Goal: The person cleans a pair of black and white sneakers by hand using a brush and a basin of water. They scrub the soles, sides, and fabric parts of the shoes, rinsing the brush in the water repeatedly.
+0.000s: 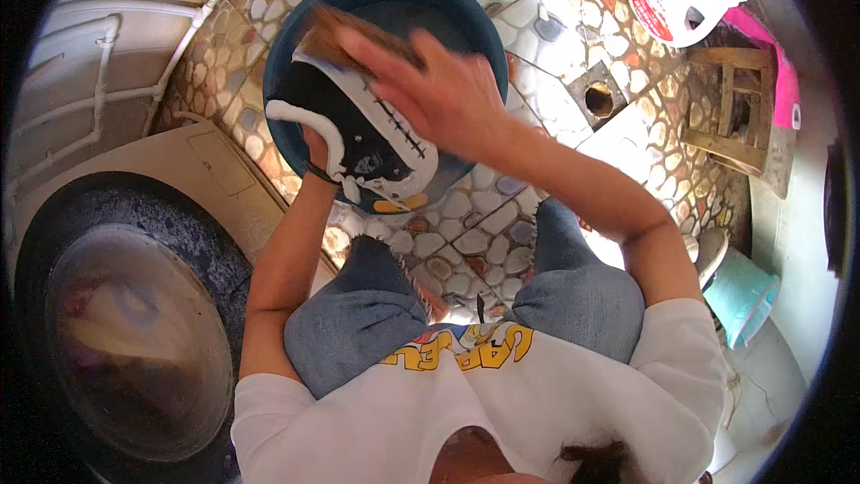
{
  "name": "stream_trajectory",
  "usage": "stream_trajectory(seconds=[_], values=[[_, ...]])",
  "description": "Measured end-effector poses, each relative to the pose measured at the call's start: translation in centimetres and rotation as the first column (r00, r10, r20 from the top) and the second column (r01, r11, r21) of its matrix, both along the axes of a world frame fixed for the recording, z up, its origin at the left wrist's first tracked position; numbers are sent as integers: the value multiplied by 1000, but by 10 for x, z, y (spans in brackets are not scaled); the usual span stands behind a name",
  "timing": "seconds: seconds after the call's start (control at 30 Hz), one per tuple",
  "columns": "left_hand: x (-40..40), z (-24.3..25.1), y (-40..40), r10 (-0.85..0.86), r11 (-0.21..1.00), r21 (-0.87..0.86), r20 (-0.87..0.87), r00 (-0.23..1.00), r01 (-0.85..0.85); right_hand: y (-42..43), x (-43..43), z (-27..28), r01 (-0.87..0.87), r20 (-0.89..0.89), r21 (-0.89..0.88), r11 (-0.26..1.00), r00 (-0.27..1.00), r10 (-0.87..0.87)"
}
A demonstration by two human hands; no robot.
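Observation:
A black-and-white shoe (329,97) with dark stitch-like marks along its white sole edge is held tilted over a dark blue plastic basin (497,67). My left hand (316,150) grips the shoe from its near left side; most of the fingers are hidden by it. Blurred by motion, my right hand (447,97) is above the shoe and appears to grip a brown wooden-backed brush (329,37). The brush lies against the far end of the shoe. White foam-like material clings to the shoe's near edge.
A washing machine (134,343) with a round door stands at my left. To the right are a detergent bottle (672,7), a wooden stool (729,148), a teal bucket (742,296) and a floor drain (599,99). White pipes (104,57) run along the left wall.

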State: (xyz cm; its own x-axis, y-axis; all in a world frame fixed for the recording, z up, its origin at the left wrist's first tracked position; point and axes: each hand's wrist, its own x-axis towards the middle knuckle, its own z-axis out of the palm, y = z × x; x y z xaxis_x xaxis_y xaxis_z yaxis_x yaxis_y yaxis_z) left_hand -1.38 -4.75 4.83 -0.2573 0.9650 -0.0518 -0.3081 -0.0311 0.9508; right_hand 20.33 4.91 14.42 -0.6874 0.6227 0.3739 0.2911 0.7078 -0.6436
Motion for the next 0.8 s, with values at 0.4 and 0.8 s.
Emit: stream_trajectory(seconds=[0.4, 0.8], values=[[64, -16, 5, -124, 931, 114, -794, 595, 346, 20, 48, 1, -135, 360, 35, 990, 926, 113], [49, -18, 3, -194, 971, -38, -705, 682, 237, -7, 91, -26, -52, 304, -132, 990, 948, 91]])
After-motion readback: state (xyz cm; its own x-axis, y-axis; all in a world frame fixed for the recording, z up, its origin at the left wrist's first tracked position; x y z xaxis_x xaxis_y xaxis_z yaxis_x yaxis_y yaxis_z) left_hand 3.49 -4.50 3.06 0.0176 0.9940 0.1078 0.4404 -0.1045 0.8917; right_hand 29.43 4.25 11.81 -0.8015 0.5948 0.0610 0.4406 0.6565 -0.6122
